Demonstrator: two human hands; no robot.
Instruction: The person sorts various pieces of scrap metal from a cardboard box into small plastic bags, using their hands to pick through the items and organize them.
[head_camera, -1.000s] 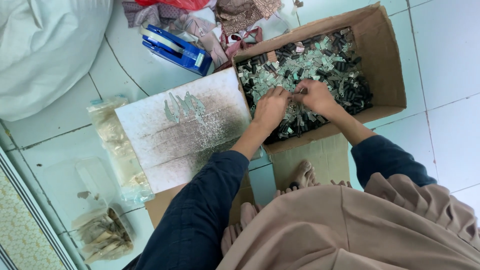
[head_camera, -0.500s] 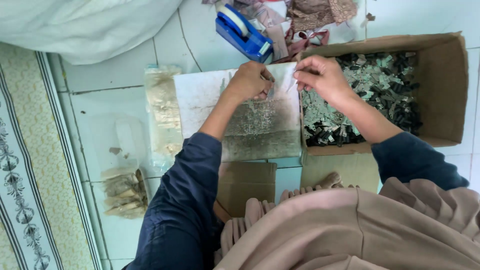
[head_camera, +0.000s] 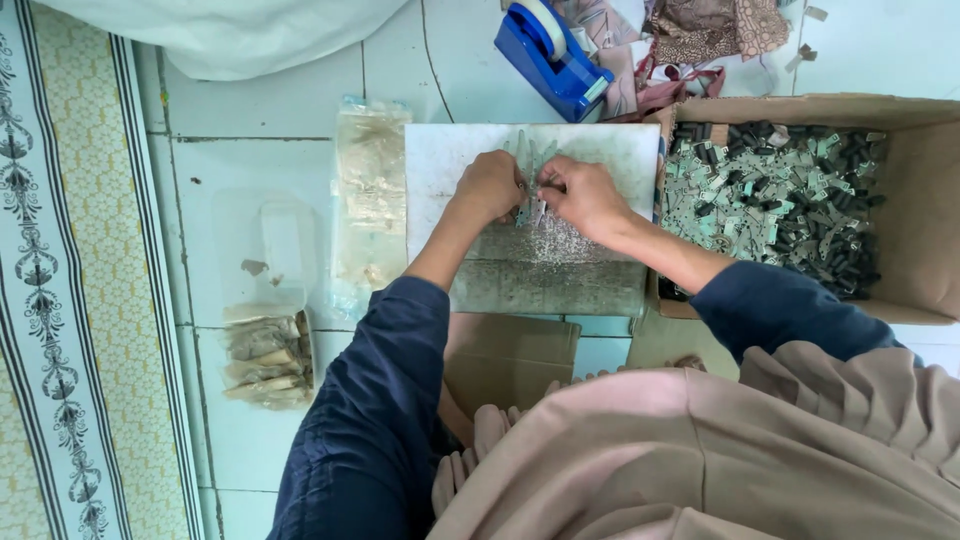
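Note:
Both of my hands rest on a pale, worn board (head_camera: 610, 155) lying on the tiled floor. My left hand (head_camera: 490, 185) and my right hand (head_camera: 582, 195) pinch a small bunch of thin pale green pieces (head_camera: 530, 170) standing between them on the board. To the right, an open cardboard box (head_camera: 915, 200) holds a heap of small green and black pieces (head_camera: 780, 205). Dark blue sleeves cover both forearms.
A blue tape dispenser (head_camera: 553, 55) lies beyond the board, beside crumpled patterned cloth (head_camera: 700, 35). Clear plastic bags (head_camera: 368, 200) lie left of the board, a bundle of beige pieces (head_camera: 268, 355) nearer me. A patterned mat (head_camera: 60, 300) runs along the left edge. White cloth (head_camera: 230, 30) lies at the top.
My hands left the box and came over the board; they now meet at its middle around the green pieces. The view swung left, showing the mat.

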